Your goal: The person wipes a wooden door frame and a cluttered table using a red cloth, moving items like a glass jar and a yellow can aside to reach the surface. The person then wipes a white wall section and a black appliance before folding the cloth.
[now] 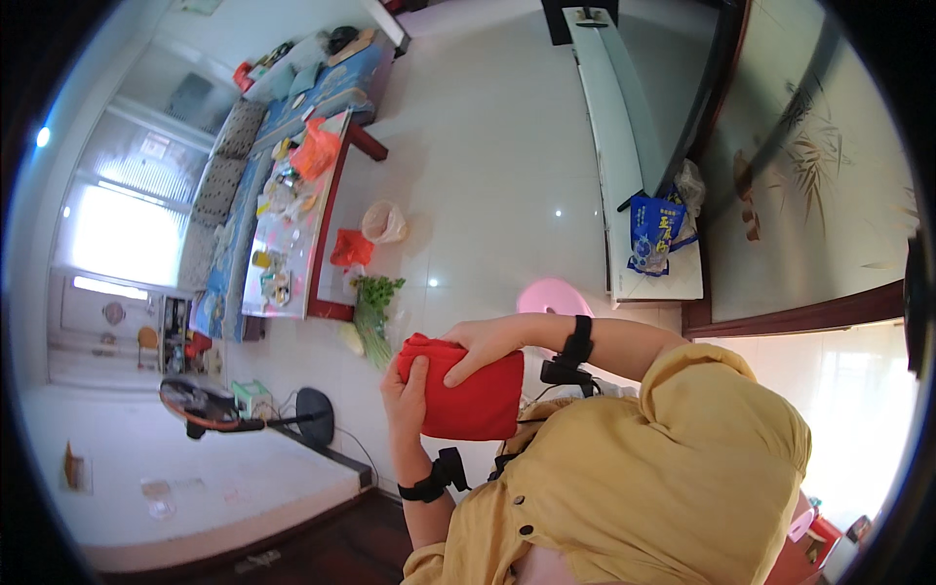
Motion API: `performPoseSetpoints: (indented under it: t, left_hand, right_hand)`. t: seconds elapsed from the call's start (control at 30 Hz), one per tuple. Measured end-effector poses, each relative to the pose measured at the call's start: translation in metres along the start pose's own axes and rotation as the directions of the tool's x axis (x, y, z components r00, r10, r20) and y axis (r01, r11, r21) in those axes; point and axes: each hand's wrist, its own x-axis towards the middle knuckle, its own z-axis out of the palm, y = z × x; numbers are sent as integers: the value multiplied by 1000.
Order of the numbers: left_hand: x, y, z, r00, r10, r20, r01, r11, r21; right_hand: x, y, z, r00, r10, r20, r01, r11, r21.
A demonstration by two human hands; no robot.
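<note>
A folded red cloth (472, 401) is in front of my chest, held between both hands. My left hand (406, 395) grips its left edge, the thumb lying over the front face. From the upper right, my right hand (479, 347) closes over the top edge, thumb pressed on the front and the other fingers mostly hidden behind. The cloth forms a compact, layered bundle with a rolled or bunched top left corner. Black straps with small devices sit on both wrists.
Leafy green vegetables (374, 314) lie on the tiled floor near a lined waste bin (384, 222) and a red plastic bag (352, 248). A cluttered coffee table (301, 241) stands left, a pedestal fan (212, 409) lower left. A pink stool (556, 295) is near the TV cabinet (610, 139).
</note>
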Motion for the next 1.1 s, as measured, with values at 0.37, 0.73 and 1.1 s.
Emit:
performPoseSetpoints:
  t: [0.37,0.73,1.1]
  left_hand:
    - [277,-55,36,809,88,581,-63,996,-63]
    - [543,-39,-29,713,116,692,40,978,-205]
    - [685,30,35,651,175,739,85,950,-300]
  right_hand:
    - [57,37,-143,814,112,-570,-28,988,153]
    - [209,-38,-312,578,138,-804,268,899,347]
    - [202,-75,-436,429,91,-899,402,871,280]
